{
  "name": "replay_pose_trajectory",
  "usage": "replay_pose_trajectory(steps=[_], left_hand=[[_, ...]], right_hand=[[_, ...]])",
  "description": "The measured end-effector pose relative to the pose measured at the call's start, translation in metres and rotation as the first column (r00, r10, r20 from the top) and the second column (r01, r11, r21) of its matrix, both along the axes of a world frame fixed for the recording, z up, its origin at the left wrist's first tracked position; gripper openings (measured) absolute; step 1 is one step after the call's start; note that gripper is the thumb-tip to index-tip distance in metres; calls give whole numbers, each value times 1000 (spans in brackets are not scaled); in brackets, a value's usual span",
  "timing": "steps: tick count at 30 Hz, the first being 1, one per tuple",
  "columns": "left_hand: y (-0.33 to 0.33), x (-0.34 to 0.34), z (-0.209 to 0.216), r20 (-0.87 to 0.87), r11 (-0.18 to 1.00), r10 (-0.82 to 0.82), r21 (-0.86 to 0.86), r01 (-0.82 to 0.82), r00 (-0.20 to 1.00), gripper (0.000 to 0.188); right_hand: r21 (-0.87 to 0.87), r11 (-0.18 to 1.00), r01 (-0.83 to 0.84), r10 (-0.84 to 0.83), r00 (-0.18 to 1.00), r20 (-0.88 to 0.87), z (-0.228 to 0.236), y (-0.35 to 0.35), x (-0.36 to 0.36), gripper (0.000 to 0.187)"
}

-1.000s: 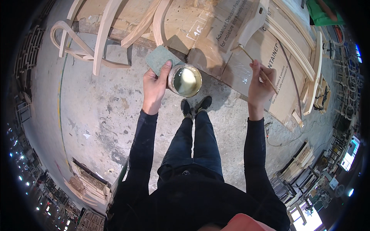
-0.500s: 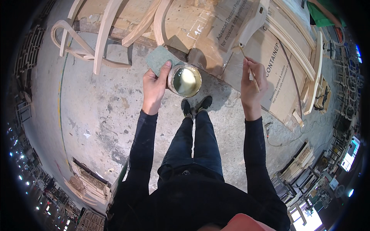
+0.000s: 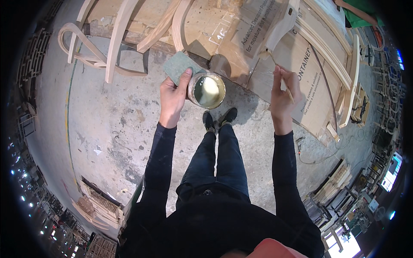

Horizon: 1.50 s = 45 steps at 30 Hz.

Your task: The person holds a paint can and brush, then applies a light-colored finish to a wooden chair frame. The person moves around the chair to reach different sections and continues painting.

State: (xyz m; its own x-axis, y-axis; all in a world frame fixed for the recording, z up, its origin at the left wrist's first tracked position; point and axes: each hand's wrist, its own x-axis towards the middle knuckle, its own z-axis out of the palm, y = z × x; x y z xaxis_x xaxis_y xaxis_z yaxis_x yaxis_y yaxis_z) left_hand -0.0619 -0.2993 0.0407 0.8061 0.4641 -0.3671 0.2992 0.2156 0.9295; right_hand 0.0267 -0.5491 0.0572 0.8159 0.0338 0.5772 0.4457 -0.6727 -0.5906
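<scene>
The left hand [image 3: 173, 99] grips a round container [image 3: 192, 97], its fingers wrapped about the left side, and the same hand pins a flat grey-green pad [image 3: 176, 68] under its thumb, just beyond the container and to its left. Pale liquid [image 3: 211, 88] lies inside the container, with a bright reflection on its surface. To the right of the container, the right hand [image 3: 284, 96] pinches a thin stick [image 3: 272, 59] between thumb and fingers, its shaft slanting away past the palm. The tip of the stick is at the near end of a slotted wooden piece [image 3: 283, 26], beyond and to the right of the container; whether it truly touches I cannot tell. Printed cardboard [image 3: 313, 88] spreads under that piece, right of the container, with long wooden strips [image 3: 325, 54] on it farther right. Beyond the container and to its left, curved wooden parts [image 3: 118, 43] jut out, and a looped wooden part [image 3: 81, 38] sits farther left. A person in a green top [image 3: 361, 18] stands far off to the container's upper right, and dark shoes [image 3: 208, 120] rest on the concrete floor [image 3: 124, 112] below it
</scene>
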Motion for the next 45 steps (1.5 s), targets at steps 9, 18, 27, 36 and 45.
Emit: replay_pose_trajectory(steps=[9,18,27,36,45], left_hand=[[1,0,1,7,1000,-8,8,8,1000,20],[0,1,4,19,1000,5,-7,-5,1000,21],[-9,3,26,37,999,-43,11,43,998,23],[-7,-18,78,63,996,-80,36,78,995,25],[16,-39,111,232,991,4,126,-35,973,27]], right_hand=[[65,998,13,-12,1000,-13,-2,-2,-1,12],[570,817,86,89,958,-273,11,-11,-15,11],[735,677,-34,466,793,-392,97,-5,-55,13],[-34,928,-372,362,917,-171,146,11,-78,13],[-103,827,-553,536,830,-155,192,25,-93,19]])
